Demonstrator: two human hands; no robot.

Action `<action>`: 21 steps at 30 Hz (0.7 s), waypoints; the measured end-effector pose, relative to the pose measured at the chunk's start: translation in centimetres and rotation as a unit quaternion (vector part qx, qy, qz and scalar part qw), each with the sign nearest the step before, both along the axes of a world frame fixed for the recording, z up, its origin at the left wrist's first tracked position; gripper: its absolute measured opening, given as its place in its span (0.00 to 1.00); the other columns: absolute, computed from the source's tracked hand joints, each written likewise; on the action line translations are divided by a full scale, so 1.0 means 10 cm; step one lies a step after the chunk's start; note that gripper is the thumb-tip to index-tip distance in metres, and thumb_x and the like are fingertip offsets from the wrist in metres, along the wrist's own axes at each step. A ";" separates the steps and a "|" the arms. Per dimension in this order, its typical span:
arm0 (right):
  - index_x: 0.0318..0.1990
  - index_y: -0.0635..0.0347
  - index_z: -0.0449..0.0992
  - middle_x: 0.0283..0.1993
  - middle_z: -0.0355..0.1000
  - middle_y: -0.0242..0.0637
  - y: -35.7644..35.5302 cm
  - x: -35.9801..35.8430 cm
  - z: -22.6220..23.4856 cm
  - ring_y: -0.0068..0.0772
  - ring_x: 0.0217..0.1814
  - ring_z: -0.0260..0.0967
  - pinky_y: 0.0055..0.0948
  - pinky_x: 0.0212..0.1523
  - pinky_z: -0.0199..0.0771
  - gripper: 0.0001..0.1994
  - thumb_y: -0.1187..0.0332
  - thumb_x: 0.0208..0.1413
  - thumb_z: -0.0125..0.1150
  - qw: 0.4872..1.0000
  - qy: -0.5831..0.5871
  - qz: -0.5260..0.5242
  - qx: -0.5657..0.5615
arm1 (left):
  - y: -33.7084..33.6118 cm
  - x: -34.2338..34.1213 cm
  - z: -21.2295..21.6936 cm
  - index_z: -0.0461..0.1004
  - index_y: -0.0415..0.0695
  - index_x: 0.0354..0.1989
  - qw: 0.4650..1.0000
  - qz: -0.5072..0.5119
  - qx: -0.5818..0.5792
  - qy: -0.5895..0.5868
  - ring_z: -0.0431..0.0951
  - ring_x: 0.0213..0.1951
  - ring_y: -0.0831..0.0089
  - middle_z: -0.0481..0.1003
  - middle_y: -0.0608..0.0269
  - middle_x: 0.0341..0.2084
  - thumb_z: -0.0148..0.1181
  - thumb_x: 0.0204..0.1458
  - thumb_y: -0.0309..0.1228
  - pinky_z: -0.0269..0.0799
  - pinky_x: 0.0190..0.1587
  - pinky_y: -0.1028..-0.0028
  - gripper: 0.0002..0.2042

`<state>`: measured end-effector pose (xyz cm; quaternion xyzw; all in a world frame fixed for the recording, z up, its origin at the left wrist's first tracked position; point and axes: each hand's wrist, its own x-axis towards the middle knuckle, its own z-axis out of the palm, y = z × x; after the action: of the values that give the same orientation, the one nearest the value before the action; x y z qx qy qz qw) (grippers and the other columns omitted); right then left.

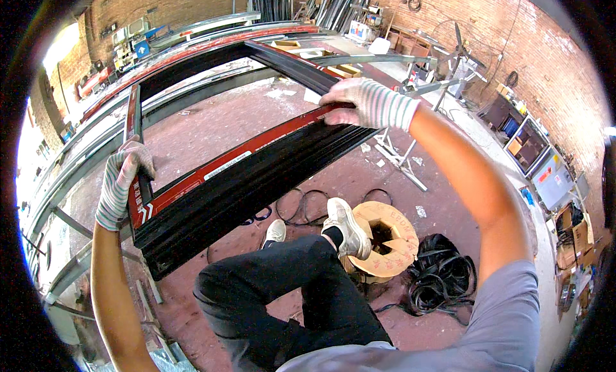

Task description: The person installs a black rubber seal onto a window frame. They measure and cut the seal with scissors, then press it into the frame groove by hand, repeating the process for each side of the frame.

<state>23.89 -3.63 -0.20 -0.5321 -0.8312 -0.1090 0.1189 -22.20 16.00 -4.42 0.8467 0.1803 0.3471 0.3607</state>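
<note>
A black rectangular window frame (pixel 250 186), with red film along its edges, is held tilted above my lap. Its near bar faces me, and a white label sits on the red strip. At the near left corner my left hand (pixel 122 182), in a striped knit glove, is closed round the side bar. My right hand (pixel 372 103), gloved the same way, grips the near right corner with its fingers curled over the edge. The far side of the frame lies over grey metal rails.
Grey metal rails (pixel 224 89) run along the left and far side. On the reddish floor stand a cardboard spool (pixel 403 227) and a tangled heap of black strip (pixel 441 272). My shoe (pixel 346 227) rests against the spool. A fan (pixel 458 41) stands at the far right.
</note>
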 end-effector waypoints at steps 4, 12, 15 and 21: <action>0.50 0.57 0.79 0.39 0.76 0.47 -0.11 0.26 0.03 0.51 0.46 0.74 0.43 0.50 0.73 0.23 0.47 0.57 0.63 0.999 -0.016 -0.033 0.014 | -0.04 0.06 0.02 0.73 0.40 0.21 1.000 -0.021 0.007 -0.015 0.69 0.31 0.74 0.71 0.65 0.22 0.48 0.61 0.58 0.63 0.44 0.73 0.31; 0.50 0.60 0.78 0.39 0.74 0.45 -0.02 -0.05 -0.01 0.48 0.45 0.72 0.42 0.50 0.71 0.19 0.56 0.58 0.63 1.000 0.005 0.002 -0.008 | -0.10 0.06 0.02 0.74 0.41 0.23 0.999 0.008 -0.041 -0.027 0.70 0.29 0.76 0.73 0.66 0.22 0.50 0.60 0.59 0.65 0.38 0.74 0.30; 0.51 0.59 0.78 0.39 0.74 0.45 0.01 -0.05 -0.05 0.47 0.46 0.72 0.41 0.51 0.70 0.19 0.56 0.59 0.62 0.999 0.025 -0.001 -0.025 | -0.04 0.00 -0.03 0.75 0.41 0.24 0.996 0.028 -0.080 -0.021 0.71 0.30 0.76 0.74 0.66 0.23 0.51 0.59 0.59 0.65 0.38 0.74 0.30; 0.53 0.59 0.77 0.42 0.75 0.46 -0.02 0.06 0.00 0.48 0.47 0.71 0.44 0.52 0.69 0.21 0.52 0.61 0.58 0.999 -0.028 0.030 0.018 | -0.04 0.02 -0.03 0.73 0.41 0.24 0.999 0.019 -0.036 -0.027 0.70 0.30 0.75 0.72 0.66 0.23 0.50 0.61 0.58 0.64 0.39 0.74 0.29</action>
<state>24.47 -3.80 -0.17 -0.5012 -0.8479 -0.1348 0.1081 -22.01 15.57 -4.73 0.8198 0.1996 0.3699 0.3891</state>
